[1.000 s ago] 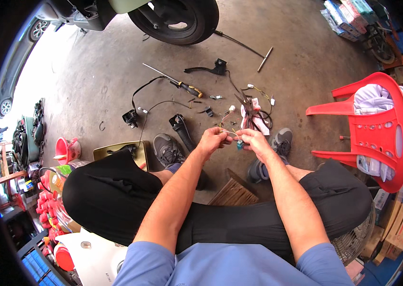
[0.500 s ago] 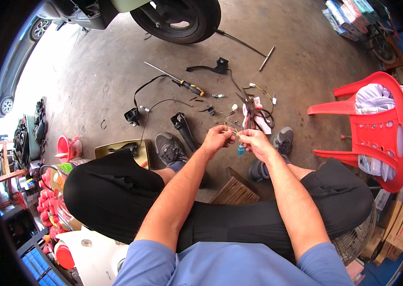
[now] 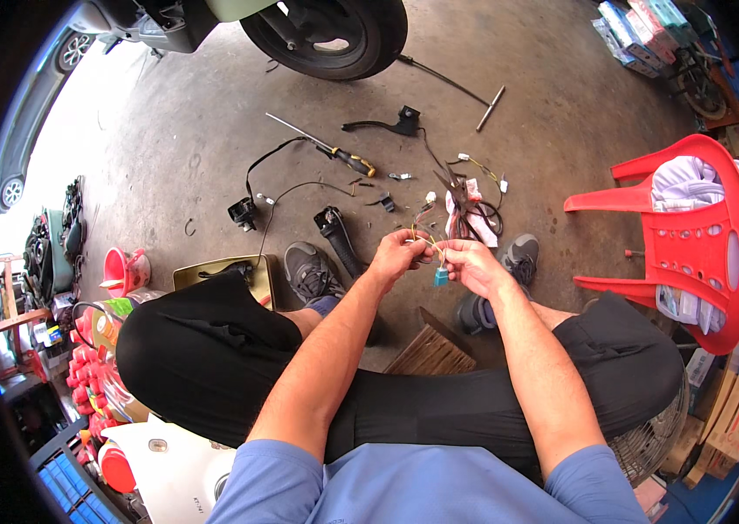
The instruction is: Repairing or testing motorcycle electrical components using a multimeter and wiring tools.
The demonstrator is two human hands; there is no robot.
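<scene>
My left hand [image 3: 398, 258] pinches a thin yellow wire [image 3: 425, 238] between my shoes. Close beside it, my right hand [image 3: 476, 265] grips the same small bundle of wires, from which a teal connector [image 3: 441, 276] hangs below the fingertips. Just beyond my hands lie dark scissor-like tools [image 3: 461, 199] on a white crumpled bag [image 3: 486, 229], with small connectors and wire pieces. A yellow-and-black screwdriver [image 3: 354, 162], a black lever assembly [image 3: 404, 122], a black switch housing [image 3: 242, 212] and a dark ribbed grip part [image 3: 336, 236] rest on the floor [image 3: 561, 105] around them.
A scooter wheel [image 3: 326, 52] stands ahead, near a T-handle wrench [image 3: 490, 106]. To the right is a red plastic chair [image 3: 692, 253] with white cloth. A gold tray [image 3: 195, 278], red bucket [image 3: 127, 271] and wooden board [image 3: 430, 349] are low around me. Boxes [image 3: 732, 419] sit at right.
Both hands have moved slightly right and shifted their pinch on the wires. The teal connector now hangs a little lower, with more yellow wire showing between the fingers.
</scene>
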